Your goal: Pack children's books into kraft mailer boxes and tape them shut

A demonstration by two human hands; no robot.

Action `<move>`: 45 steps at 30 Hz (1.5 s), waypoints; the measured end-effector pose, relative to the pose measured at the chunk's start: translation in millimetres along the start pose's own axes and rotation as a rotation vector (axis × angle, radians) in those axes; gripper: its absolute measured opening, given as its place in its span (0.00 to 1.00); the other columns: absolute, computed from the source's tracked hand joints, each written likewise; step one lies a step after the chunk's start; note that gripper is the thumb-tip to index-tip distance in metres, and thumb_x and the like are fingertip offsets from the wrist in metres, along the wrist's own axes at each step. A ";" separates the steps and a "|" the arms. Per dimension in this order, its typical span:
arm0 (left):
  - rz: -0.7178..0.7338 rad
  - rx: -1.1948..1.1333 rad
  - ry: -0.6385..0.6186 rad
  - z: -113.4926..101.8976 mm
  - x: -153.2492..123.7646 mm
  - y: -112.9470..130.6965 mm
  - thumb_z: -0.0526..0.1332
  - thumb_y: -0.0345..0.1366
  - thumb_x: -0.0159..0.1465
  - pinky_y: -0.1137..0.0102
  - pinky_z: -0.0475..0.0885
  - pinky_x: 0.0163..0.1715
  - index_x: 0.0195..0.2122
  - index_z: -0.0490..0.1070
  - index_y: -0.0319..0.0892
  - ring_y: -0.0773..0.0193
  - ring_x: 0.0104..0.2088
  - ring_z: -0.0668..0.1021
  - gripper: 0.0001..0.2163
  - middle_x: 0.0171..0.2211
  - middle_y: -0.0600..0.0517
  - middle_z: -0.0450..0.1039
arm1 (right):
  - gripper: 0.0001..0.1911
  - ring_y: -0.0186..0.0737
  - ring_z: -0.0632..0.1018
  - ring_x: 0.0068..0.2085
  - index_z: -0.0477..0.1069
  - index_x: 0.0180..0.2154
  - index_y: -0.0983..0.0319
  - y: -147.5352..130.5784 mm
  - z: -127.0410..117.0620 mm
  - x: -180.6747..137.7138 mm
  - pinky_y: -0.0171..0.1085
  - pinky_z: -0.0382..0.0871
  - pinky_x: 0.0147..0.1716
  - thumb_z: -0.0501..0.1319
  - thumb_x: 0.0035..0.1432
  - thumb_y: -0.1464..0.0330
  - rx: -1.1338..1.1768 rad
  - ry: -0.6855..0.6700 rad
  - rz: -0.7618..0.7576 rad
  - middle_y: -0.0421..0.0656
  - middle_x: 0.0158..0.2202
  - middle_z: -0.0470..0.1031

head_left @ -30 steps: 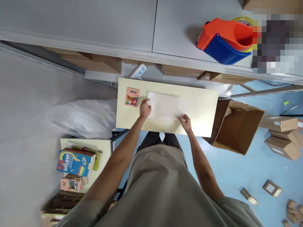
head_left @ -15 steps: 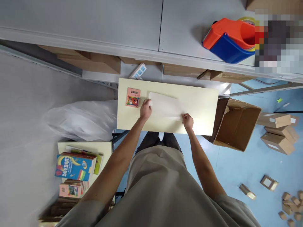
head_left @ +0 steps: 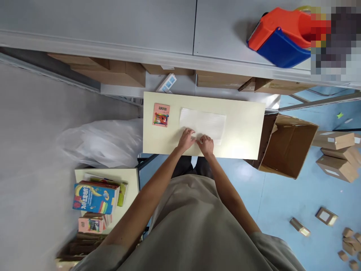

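A thin white sheet (head_left: 208, 122), perhaps a flat wrapping bag, lies on the cream tabletop (head_left: 242, 131). At its near edge, left of the middle, my left hand (head_left: 186, 140) curls its fingers and thumb around the edge. Just to the right, almost touching it, my right hand (head_left: 205, 143) pinches the same edge with bent fingers. The fingertips and the bit of sheet between them are too small to see clearly. A small pink book (head_left: 161, 115) with a colourful framed picture lies flat left of the sheet, apart from both hands.
An orange and blue tape dispenser (head_left: 282, 41) sits on the grey shelf (head_left: 113, 26) ahead. An open cardboard box (head_left: 287, 146) stands right of the table. Stacked books (head_left: 96, 197) and a clear plastic bag (head_left: 104, 143) are at left. Small cartons (head_left: 338, 165) lie on the floor.
Both hands have left the sheet's sides and come together at its near edge. The sheet now lies flatter. The view has shifted slightly; the pink book stays in place.
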State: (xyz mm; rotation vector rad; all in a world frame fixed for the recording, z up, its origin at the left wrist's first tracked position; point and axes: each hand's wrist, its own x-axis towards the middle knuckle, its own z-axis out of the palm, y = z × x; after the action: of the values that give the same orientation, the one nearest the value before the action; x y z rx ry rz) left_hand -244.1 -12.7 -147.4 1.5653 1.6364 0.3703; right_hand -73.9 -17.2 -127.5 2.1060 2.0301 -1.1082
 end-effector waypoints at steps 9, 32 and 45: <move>-0.037 0.029 -0.054 -5.0 -1.0 -12.5 0.69 0.25 0.64 0.53 0.73 0.66 0.56 0.74 0.47 0.48 0.62 0.74 0.20 0.58 0.44 0.70 | 0.11 0.48 0.85 0.45 0.78 0.40 0.57 83.9 -51.5 -16.5 0.38 0.70 0.42 0.71 0.67 0.57 0.143 0.031 0.431 0.46 0.44 0.87; -0.083 -0.053 -0.141 -22.1 8.5 -12.0 0.68 0.21 0.60 0.58 0.79 0.55 0.53 0.75 0.46 0.51 0.55 0.79 0.21 0.58 0.43 0.73 | 0.13 0.50 0.84 0.48 0.75 0.42 0.56 55.3 -75.9 6.4 0.41 0.72 0.44 0.75 0.65 0.58 -0.145 -0.097 0.409 0.47 0.46 0.86; -0.470 -0.057 0.449 -161.8 19.6 -112.2 0.67 0.29 0.67 0.49 0.75 0.62 0.51 0.78 0.41 0.43 0.56 0.82 0.11 0.51 0.37 0.82 | 0.34 0.56 0.70 0.75 0.64 0.75 0.60 -168.0 63.1 80.2 0.53 0.70 0.73 0.61 0.72 0.65 0.294 -0.185 -0.290 0.52 0.78 0.63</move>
State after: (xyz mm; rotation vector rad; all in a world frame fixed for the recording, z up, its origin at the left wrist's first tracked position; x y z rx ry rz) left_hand -435.1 36.7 -133.0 1.0504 2.2479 0.5312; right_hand -258.5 49.4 -138.0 1.7629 2.2470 -1.6678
